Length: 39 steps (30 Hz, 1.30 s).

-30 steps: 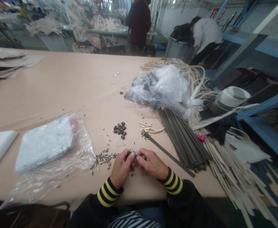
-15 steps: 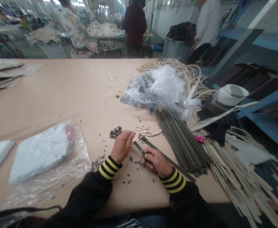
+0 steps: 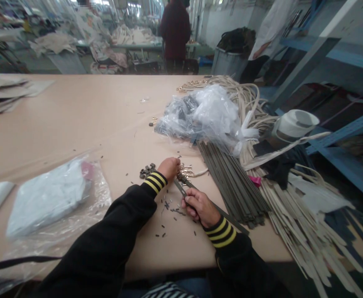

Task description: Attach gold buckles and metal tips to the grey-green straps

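Note:
My right hand (image 3: pixel 197 205) is closed around a thin dark strap (image 3: pixel 181 188) that points up and left over the tan table (image 3: pixel 76 116). Stretched forward, my left hand (image 3: pixel 169 167) has its fingers curled down over several small gold metal buckles (image 3: pixel 187 169); whether it holds one is hidden. A small heap of dark metal clips (image 3: pixel 145 170) lies just left of that hand. Tiny dark metal pieces (image 3: pixel 169 207) are scattered between my hands. Another dark strap with a buckle (image 3: pixel 228 217) lies under my right wrist.
A bundle of dark straps (image 3: pixel 231 182) and cream straps (image 3: pixel 293 223) fills the right side. A crumpled clear plastic bag (image 3: pixel 206 111) lies beyond them, a white packet in plastic (image 3: pixel 48 198) at left. A white tape roll (image 3: pixel 293 124) and blue shelving (image 3: pixel 349 136) stand right. People work behind the table.
My hands, joined near the table's front edge a second ago, have parted. The left hand reached forward to the gold buckles; the right hand took the dark strap and holds it.

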{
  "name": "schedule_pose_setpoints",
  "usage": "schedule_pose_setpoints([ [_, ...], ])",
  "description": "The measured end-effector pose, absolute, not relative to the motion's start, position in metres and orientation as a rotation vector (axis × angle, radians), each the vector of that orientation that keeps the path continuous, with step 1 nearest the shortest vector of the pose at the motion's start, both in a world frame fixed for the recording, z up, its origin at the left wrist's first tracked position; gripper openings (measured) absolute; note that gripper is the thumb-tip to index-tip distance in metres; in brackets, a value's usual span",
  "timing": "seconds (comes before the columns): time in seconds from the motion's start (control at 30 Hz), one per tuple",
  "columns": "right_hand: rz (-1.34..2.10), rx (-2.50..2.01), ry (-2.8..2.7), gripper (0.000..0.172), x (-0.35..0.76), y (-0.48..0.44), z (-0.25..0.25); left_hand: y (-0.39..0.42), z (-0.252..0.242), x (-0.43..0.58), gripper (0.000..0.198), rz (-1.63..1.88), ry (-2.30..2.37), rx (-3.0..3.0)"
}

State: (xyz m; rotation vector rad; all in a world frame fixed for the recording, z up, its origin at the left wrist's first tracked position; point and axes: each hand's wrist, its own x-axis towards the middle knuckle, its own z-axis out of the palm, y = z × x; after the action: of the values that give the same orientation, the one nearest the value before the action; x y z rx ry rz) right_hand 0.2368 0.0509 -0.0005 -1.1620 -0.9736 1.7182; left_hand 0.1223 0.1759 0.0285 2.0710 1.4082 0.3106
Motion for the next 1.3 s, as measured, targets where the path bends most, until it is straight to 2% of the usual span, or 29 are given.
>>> schedule_pose_setpoints([
  [0.17, 1.569, -1.24, -1.039, 0.02, 0.239, 0.05, 0.006, 0.119, 0.033, 0.105, 0.033, 0.455, 1.346, 1.797],
  [0.33, 1.401, -1.315, -1.39, 0.022, 0.227, 0.042, 0.014, 0.051, 0.03, 0.089, 0.032, 0.805, 1.127, 1.087],
  [0.43, 1.38, -1.319, -1.479, 0.022, 0.217, 0.034, 0.013, 0.025, 0.026, 0.084, 0.031, 0.875, 1.166, 0.906],
  [0.93, 1.388, -1.366, -1.749, 0.021, 0.21, -0.001, 0.034, -0.021, 0.028, 0.064, 0.026, 1.015, 1.056, 0.579],
  [1.3, 1.578, -1.37, -1.501, 0.02, 0.212, -0.021, 0.021, -0.034, 0.034, 0.055, 0.017, 0.906, 1.064, 0.463],
])
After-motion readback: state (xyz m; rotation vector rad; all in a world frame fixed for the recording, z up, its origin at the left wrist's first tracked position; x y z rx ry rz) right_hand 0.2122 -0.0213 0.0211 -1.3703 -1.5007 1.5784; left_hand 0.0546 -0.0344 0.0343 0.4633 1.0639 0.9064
